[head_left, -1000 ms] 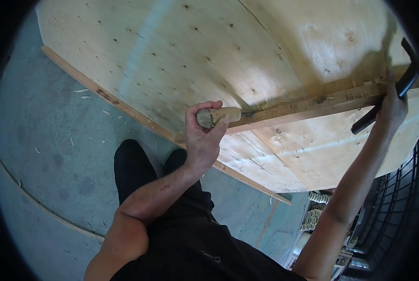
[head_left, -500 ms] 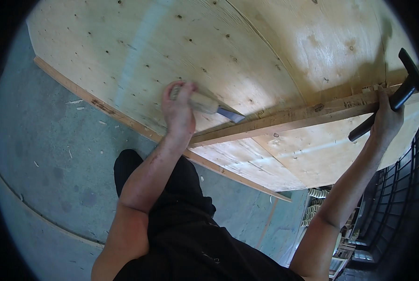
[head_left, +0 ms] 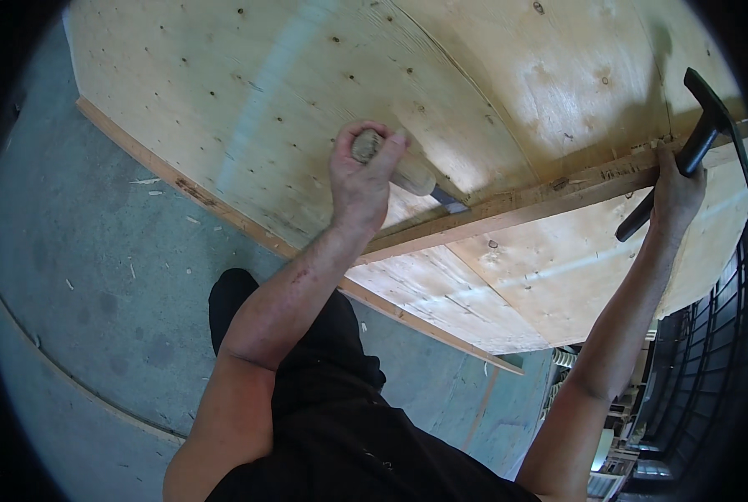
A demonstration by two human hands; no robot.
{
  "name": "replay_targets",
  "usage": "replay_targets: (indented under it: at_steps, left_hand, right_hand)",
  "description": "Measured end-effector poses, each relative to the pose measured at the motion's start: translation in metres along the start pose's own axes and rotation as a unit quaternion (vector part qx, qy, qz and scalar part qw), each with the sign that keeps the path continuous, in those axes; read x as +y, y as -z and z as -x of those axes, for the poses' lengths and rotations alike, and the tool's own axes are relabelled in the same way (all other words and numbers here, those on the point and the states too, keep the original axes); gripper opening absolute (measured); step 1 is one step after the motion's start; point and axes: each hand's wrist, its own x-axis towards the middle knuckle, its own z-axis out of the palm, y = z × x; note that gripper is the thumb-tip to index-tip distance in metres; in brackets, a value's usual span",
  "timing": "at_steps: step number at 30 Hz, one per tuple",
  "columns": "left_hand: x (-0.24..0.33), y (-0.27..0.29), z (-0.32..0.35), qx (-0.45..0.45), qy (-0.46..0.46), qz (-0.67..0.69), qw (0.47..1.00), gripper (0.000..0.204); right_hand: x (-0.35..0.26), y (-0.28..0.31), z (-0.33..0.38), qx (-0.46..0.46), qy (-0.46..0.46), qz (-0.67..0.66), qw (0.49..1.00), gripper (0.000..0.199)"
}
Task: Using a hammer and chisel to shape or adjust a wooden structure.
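My left hand [head_left: 359, 188] is closed around the wooden handle of a chisel [head_left: 413, 177]. The flat metal blade slants down to the right, and its tip meets the upper edge of a long wooden batten [head_left: 516, 216]. That batten runs across the plywood panel [head_left: 290, 125]. At the far right, my right hand [head_left: 677, 197] grips the dark shaft of a hammer [head_left: 696, 151], its head pointing up and away. The right hand rests at the batten's edge, with its fingertips partly hidden behind the wrist and shaft.
A wooden strip [head_left: 144, 155] lines the plywood's near edge, close to my legs. Wood chips [head_left: 155, 193] lie scattered on the green-grey floor [head_left: 98, 276]. Stacked wooden pieces [head_left: 620, 427] and a dark slatted wall [head_left: 700, 351] stand at the lower right.
My left hand has carried the chisel to the right, bringing its tip farther along the batten's edge. The right hand and hammer have shifted slightly left in view, as the whole view moved a little.
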Motion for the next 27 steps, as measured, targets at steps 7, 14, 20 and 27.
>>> replay_targets:
  at_steps: [7,14,20,27]
  left_hand:
    - [0.001,0.012,0.005,0.001,-0.010,-0.006,1.000,0.024]
    - [-0.015,0.022,0.004,0.037,-0.011,0.024,0.999,0.025]
    - [-0.016,0.016,0.000,0.026,-0.021,0.010,0.999,0.024]
    - [-0.026,0.009,-0.002,0.022,-0.020,0.015,0.999,0.024]
  right_hand:
    - [-0.006,0.000,0.001,-0.003,-0.001,0.034,0.999,0.041]
    - [-0.007,-0.001,0.000,-0.003,0.001,0.027,1.000,0.042]
    - [-0.006,-0.001,0.001,-0.001,-0.005,0.024,1.000,0.042]
    - [0.008,-0.001,-0.011,-0.011,-0.005,0.005,1.000,0.042]
